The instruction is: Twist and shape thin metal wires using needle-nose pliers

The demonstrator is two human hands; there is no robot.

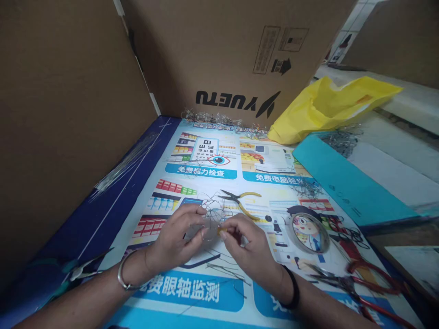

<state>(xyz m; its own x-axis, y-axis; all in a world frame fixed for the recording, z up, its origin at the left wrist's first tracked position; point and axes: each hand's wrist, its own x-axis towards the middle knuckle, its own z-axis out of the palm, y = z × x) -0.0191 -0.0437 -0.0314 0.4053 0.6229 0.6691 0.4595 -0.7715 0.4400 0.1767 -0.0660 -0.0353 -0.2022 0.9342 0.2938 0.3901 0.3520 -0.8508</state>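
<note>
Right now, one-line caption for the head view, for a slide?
Left hand and right hand pinch a tangle of thin wire above a printed poster, yellow-handled pliers lying just beyond.

A loose tangle of thin grey wire (211, 211) sits between the left hand (176, 235) and the right hand (248, 242), pinched from both sides at the fingertips. Its fine strands curl into overlapping round loops that spread above and beyond the fingers, away from the wrists. The strands are so thin that their ends cannot be traced. Between the right hand's thumb and forefinger a small yellowish piece (219, 230) touches the tangle's lower edge, close to the left hand's fingertips. Its shape is too small to tell.
</note>
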